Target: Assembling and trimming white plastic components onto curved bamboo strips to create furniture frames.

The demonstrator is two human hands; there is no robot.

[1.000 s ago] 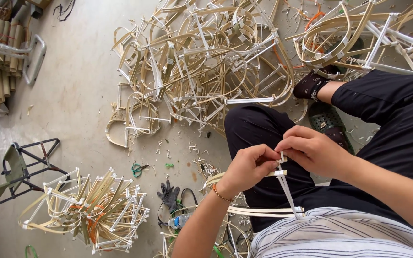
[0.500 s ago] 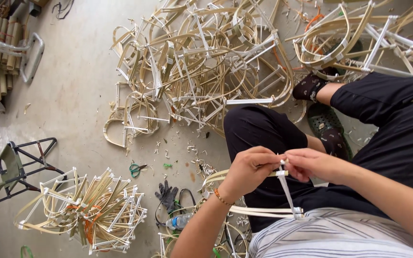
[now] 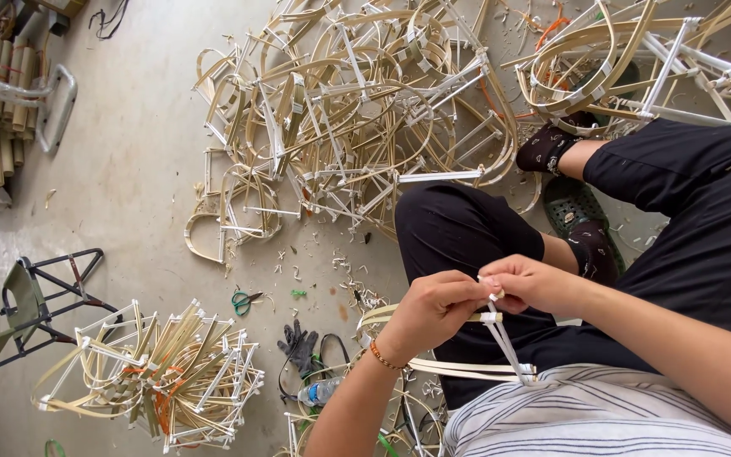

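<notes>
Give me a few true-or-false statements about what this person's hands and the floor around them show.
1. Both hands meet at a joint of a bamboo strip frame. True: left hand and right hand pinch it together.
2. Scissors with green handles lie on the floor. True.
3. The dark glove is worn on the left hand. False: it lies on the floor; both hands are bare.
4. The folding stool stands on the big frame pile. False: it stands apart, on bare floor.

Both hands, left hand [image 3: 433,306] and right hand [image 3: 528,284], pinch a taped joint on a bamboo frame [image 3: 501,351]. Finished frames [image 3: 357,110] are piled on the floor; the fingertips seem to touch.
</notes>
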